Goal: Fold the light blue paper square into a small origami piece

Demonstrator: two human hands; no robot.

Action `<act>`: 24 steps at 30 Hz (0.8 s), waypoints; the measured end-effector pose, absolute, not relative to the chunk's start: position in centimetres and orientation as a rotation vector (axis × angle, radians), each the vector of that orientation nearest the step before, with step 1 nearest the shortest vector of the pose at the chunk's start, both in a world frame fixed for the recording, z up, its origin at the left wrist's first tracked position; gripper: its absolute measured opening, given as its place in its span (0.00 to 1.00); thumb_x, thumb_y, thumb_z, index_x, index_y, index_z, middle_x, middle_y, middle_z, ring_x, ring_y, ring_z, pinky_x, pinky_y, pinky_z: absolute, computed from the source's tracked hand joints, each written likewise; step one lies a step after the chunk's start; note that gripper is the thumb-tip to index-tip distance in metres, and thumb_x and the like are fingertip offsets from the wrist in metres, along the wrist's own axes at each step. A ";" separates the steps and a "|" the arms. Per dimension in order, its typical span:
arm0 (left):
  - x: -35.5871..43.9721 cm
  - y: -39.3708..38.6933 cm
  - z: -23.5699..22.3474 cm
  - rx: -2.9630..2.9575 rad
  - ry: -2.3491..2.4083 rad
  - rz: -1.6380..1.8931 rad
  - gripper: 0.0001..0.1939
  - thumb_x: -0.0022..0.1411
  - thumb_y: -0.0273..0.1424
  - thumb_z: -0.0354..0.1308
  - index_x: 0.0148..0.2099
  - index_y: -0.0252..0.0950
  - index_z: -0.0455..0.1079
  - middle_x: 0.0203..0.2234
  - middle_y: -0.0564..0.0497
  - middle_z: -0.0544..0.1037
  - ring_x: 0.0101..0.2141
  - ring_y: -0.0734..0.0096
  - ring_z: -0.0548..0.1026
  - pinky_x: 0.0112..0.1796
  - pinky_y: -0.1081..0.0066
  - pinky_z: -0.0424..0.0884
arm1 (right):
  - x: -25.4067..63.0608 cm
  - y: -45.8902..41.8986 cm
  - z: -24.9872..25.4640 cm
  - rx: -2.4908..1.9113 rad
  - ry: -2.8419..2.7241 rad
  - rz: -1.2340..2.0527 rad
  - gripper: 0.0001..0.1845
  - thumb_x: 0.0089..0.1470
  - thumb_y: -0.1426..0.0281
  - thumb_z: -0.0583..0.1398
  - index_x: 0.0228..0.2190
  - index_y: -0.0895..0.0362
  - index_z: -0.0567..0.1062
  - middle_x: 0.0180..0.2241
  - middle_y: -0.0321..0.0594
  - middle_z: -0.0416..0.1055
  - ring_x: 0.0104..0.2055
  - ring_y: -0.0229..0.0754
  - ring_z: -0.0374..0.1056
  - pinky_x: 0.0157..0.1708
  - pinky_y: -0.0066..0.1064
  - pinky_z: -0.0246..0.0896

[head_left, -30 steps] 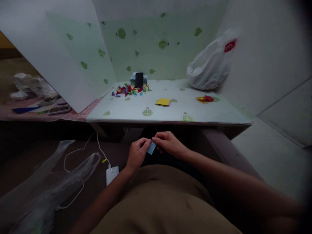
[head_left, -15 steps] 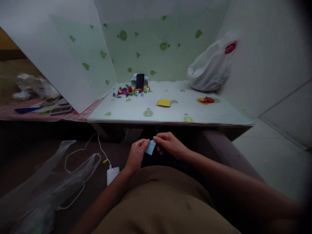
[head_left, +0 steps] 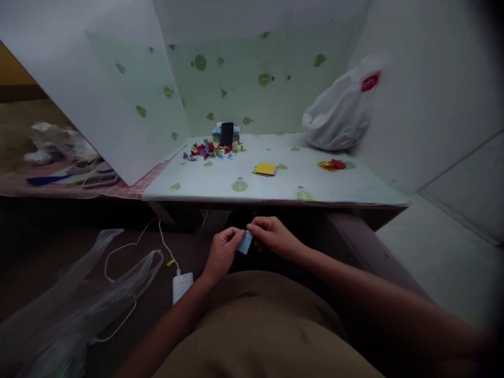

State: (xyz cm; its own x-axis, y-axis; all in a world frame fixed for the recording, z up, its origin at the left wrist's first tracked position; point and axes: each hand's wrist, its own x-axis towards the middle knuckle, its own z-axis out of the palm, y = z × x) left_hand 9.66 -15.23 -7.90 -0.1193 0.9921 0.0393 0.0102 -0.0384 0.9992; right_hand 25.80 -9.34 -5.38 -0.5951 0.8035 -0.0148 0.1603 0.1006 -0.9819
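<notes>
A small light-blue sheet of folding paper (head_left: 244, 244) is held over my lap, in front of the table edge. My left hand (head_left: 225, 252) pinches its left side between thumb and fingers. At its upper right corner, the thumb and forefinger of my right hand (head_left: 273, 236) grip it. Crease lines show faintly on the paper. On the table lie a stack of square paper (head_left: 265, 169) with yellow on top and a pile of colourful folded paper cranes (head_left: 212, 150). Red and yellow paper pieces (head_left: 333, 165) lie farther right.
A dark phone (head_left: 227, 134) leans on a tissue box (head_left: 216, 131) at the back. A white plastic bag (head_left: 334, 115) stands at the right. On the seat to my left are a white power bank (head_left: 182, 286) with a cable and a clear plastic bag (head_left: 98, 299).
My left thumb has slid slightly right over the paper, and the two hands are a little closer together. The paper stays held by both hands.
</notes>
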 end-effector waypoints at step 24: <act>9.3 -15.5 -8.2 1.206 1.252 1.358 0.18 0.58 0.43 0.64 0.27 0.34 0.69 0.20 0.56 0.67 0.24 0.76 0.61 0.26 0.75 0.58 | 26.2 -9.1 -4.9 -0.881 -1.789 1.714 0.11 0.53 0.65 0.62 0.25 0.57 0.70 0.18 0.30 0.67 0.17 0.32 0.63 0.19 0.23 0.56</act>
